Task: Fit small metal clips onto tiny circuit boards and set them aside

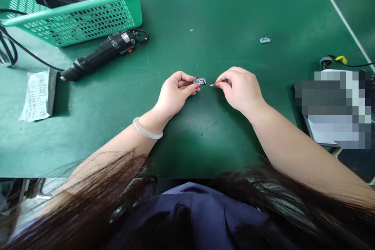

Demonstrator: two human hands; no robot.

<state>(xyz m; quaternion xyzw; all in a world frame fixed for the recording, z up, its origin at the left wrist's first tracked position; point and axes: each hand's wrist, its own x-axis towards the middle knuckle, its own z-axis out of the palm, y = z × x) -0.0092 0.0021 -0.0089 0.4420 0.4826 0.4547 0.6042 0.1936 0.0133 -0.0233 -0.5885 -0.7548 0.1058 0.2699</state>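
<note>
Between the thumb and fingers of my left hand [178,89] is a small dark circuit board [200,81] with white markings. My right hand [241,88] pinches a tiny light-coloured piece [212,85], too small to name. That piece is just to the right of the board, with a narrow gap between the two. Both hands are over the middle of the green table [205,136].
A green plastic basket [88,17] with black cables stands at the back left. Before it lies a black electric screwdriver [102,54]. A paper-wrapped block [38,95] is at far left. A small pale scrap [265,40] lies back right. Blurred items [331,105] sit at right.
</note>
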